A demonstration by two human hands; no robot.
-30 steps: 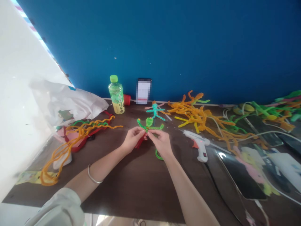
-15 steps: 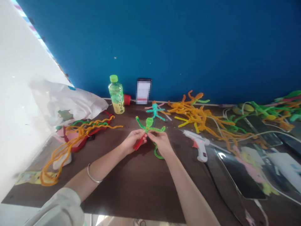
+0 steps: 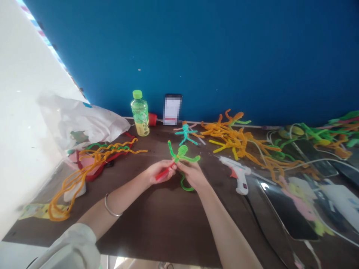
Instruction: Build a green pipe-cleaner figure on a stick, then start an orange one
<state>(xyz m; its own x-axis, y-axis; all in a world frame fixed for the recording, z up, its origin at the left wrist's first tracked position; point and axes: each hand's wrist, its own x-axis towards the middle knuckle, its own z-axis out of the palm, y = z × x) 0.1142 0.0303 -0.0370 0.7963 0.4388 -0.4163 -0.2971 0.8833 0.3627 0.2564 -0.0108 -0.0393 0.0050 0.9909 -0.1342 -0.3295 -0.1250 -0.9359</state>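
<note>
Two bare hands and one green pipe-cleaner figure (image 3: 181, 154) at the centre of the entry. The figure is held up over the middle of the table (image 3: 157, 224), with two spread arms and one green loop (image 3: 183, 185) hanging below the right hand.

One red pipe cleaner (image 3: 164, 173) sticks out from the left hand (image 3: 159, 172), whose fingers are curled shut around it. That hand's wrist wears one silver bangle (image 3: 109, 206). The right hand (image 3: 192, 175) is closed in a pinch on the figure's lower part, its fingertips (image 3: 179, 166) just beside the left hand's.

Farther out, toward the table's back edge: one teal pipe-cleaner figure (image 3: 185, 133), one heap of orange pipe cleaners (image 3: 234, 136), one green-capped bottle (image 3: 139, 114), one small red object (image 3: 153, 119) and one upright pixelated card (image 3: 172, 109) against the blue wall (image 3: 196, 56).

Right side: one white glue gun (image 3: 238, 173), its cord running off to the right, and one mixed green-and-orange pile (image 3: 316, 130).

Left side: one white plastic bag (image 3: 81, 123) and one tangle of long wavy orange pipe cleaners (image 3: 75, 183).
</note>
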